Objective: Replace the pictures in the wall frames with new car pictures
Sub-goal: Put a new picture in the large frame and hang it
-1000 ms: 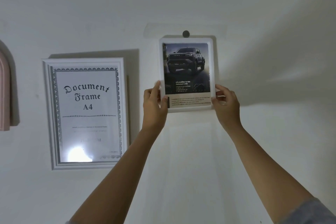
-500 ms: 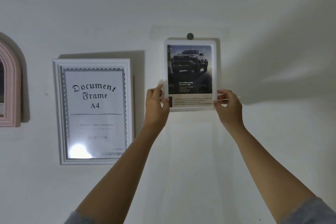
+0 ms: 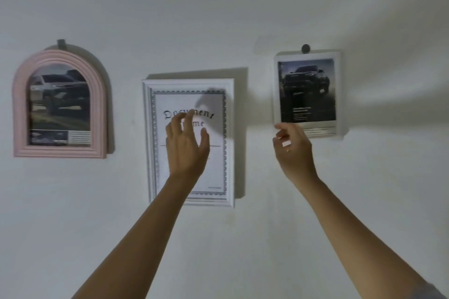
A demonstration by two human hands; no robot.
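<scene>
Three frames hang on a white wall. At the right, a small white frame (image 3: 308,93) with a dark pickup-truck picture hangs from a round hook (image 3: 305,48). In the middle hangs a white A4 frame (image 3: 189,143) showing a "Document Frame" sheet. A pink arched frame (image 3: 59,104) at the left holds a car picture. My left hand (image 3: 185,145) is raised in front of the middle frame, fingers spread and loosely bent, holding nothing. My right hand (image 3: 292,148) hovers just below the small frame's lower left corner, fingers loosely curled, apart from it.
The pink frame hangs from a small grey hook (image 3: 60,43). Bare white wall (image 3: 243,238) stretches below and above the frames. Shadows fall to the right of each frame.
Both hands have let go of the small white frame, which now hangs on its hook. The view has swung left, and my left hand moved in front of the middle frame.
</scene>
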